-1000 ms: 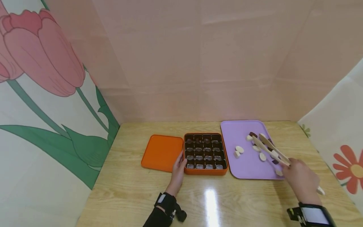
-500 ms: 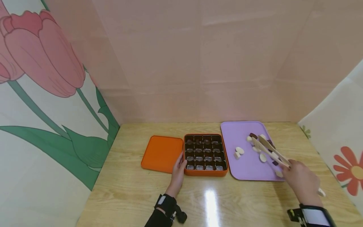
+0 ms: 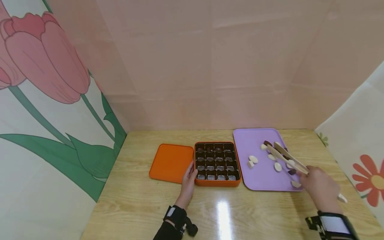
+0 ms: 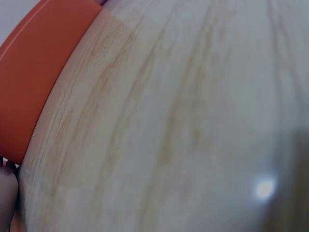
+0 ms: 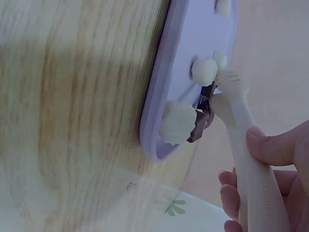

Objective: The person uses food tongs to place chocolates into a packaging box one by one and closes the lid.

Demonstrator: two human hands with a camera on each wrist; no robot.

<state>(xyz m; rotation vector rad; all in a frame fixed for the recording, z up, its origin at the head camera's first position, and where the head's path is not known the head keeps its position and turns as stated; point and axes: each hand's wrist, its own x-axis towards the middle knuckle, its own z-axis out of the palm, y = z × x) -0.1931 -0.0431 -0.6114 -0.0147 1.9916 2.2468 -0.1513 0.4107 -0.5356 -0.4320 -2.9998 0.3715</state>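
Observation:
My right hand (image 3: 319, 186) grips a pair of beige tongs (image 5: 258, 181), thumb on one arm and fingers curled round the other. In the head view their tips are apart over dark and white chocolate-like pieces on the purple tray (image 3: 255, 176). The right wrist view shows a large white piece (image 5: 177, 123) at the tray's corner and dark brown pieces (image 5: 197, 126) beside it, close to the tips. My left hand (image 3: 187, 185) rests along the left side of the orange box (image 3: 217, 183), fingers extended. A dark insert (image 3: 213, 163) divided into several small compartments fills the box.
An orange lid (image 3: 171, 163) lies flat to the left of the box, against my left hand. White pieces (image 3: 253, 159) lie on the tray's left half. The wooden table (image 3: 144, 206) meets a pinkish backdrop (image 3: 210, 73) behind the box and tray.
My right hand has shifted slightly to the right, and the tongs' tips stand a little wider apart than half a second ago. The left hand and box have stayed put.

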